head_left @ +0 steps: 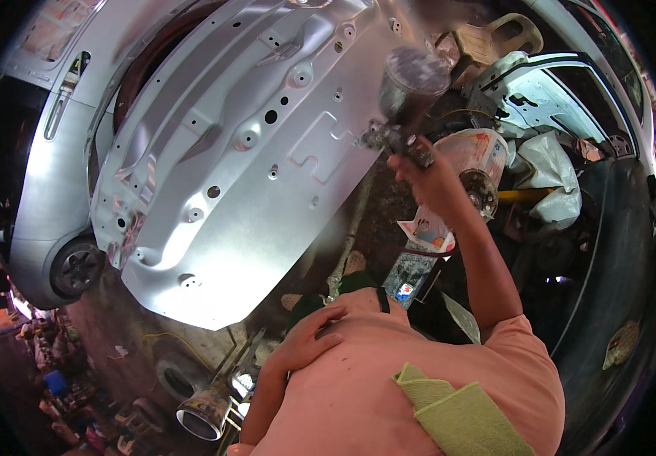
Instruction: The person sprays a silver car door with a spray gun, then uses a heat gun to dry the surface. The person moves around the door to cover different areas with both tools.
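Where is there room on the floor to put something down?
Mostly bare: the brownish-grey floor between the lower end of the silver metal panel and the dark round rubber tyre, though a thin yellow cord crosses it. Crowded: right of the bare right hand, around the crumpled white plastic bag.

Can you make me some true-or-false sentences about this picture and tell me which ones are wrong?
1. The right hand holds a spray gun. True.
2. The left hand is gripping the spray gun too. False: it rests on the shirt.
3. The big silver panel has holes in it. True.
4. The cloth on the shirt is blue. False: it is yellowish green.
5. The spray gun has a cup. True.
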### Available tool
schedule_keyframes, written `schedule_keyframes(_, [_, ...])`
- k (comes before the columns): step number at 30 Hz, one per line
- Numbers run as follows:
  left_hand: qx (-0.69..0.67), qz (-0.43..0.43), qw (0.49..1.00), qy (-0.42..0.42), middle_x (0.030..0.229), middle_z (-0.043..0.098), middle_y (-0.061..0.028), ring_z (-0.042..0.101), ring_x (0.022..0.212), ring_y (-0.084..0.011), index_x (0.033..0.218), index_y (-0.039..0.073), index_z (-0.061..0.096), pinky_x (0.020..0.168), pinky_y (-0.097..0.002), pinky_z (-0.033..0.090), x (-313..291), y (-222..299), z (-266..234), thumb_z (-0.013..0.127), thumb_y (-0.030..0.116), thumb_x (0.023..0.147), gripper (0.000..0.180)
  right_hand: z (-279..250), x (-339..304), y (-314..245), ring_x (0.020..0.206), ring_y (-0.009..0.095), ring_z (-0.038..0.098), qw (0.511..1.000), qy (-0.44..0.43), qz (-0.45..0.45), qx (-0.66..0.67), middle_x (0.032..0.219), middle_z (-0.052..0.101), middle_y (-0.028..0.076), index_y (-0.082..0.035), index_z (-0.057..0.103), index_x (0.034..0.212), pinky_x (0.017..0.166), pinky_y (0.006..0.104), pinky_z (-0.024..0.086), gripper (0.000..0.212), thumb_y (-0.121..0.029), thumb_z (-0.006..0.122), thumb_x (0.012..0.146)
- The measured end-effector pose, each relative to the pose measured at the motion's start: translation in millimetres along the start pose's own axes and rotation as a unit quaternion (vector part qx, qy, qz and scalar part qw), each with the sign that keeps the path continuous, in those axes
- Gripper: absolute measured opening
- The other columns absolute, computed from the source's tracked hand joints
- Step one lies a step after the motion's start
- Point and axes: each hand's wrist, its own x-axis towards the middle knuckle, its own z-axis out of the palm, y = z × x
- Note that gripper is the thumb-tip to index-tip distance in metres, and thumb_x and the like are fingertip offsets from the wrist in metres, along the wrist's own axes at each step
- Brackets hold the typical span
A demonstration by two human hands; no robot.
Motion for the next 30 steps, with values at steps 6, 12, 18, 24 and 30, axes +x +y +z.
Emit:
schedule_keyframes(6, [-0.048, -0.009, 0.999, 0.010, 0.147, 0.054, -0.0151, 0.050, 0.138, -0.0252, 0.147, 0.000, 0.047, 0.115, -0.0373, 0.039, -5, 0, -1, 0.068, 0.010, 0.094, 0.058, -39, 51, -6, 0.064, 0.014, 0.058, 0.984, 0.156, 0.029, -0.084, 0.082, 0.066, 0.007, -0.006, 0.059, 0.133, 0.057, 0.0323, 0.048, 0.057, -0.046, 0.071, 0.095])
schedule_keyframes(12, [-0.027, 0.008, 1.000, 0.007, 0.148, 0.051, -0.0131, 0.048, 0.138, -0.0251, 0.148, 0.004, 0.046, 0.116, -0.0391, 0.037, -7, -6, -4, 0.066, 0.013, 0.095, 0.058, -9, 41, -14, 0.070, 0.014, 0.060, 0.997, 0.078, 0.000, 0.017, 0.086, 0.068, 0.010, -0.004, 0.060, 0.127, 0.063, 0.0313, 0.049, 0.049, -0.040, 0.071, 0.095])
schedule_keyframes(18, [0.015, 0.034, 0.998, 0.048, 0.141, 0.058, -0.0155, 0.056, 0.130, -0.0291, 0.140, 0.002, 0.054, 0.109, -0.0384, 0.045, -5, -5, 1, 0.071, 0.020, 0.091, 0.055, 51, -1, -50, 0.073, 0.014, 0.060, 0.992, -0.129, 0.003, -0.015, 0.086, 0.067, 0.011, -0.001, 0.060, 0.124, 0.067, 0.0299, 0.049, 0.050, -0.038, 0.074, 0.094])
schedule_keyframes(24, [0.034, 0.004, 0.998, 0.050, 0.141, 0.059, -0.0148, 0.056, 0.131, -0.0289, 0.142, 0.003, 0.054, 0.110, -0.0378, 0.044, -1, -4, 1, 0.071, 0.022, 0.091, 0.056, 55, -7, -75, 0.062, 0.014, 0.055, 0.962, -0.271, 0.042, 0.008, 0.083, 0.065, 0.009, 0.000, 0.058, 0.123, 0.056, 0.0330, 0.046, 0.055, -0.043, 0.074, 0.093])
schedule_keyframes(30, [-0.019, -0.044, 0.998, 0.041, 0.145, 0.056, -0.0138, 0.054, 0.134, -0.0258, 0.144, 0.003, 0.052, 0.112, -0.0368, 0.042, 4, 0, 2, 0.069, 0.021, 0.093, 0.056, 27, 41, -51, 0.061, 0.014, 0.054, 0.989, -0.145, -0.020, 0.004, 0.082, 0.063, 0.006, -0.002, 0.060, 0.118, 0.055, 0.0324, 0.045, 0.046, -0.039, 0.073, 0.094])
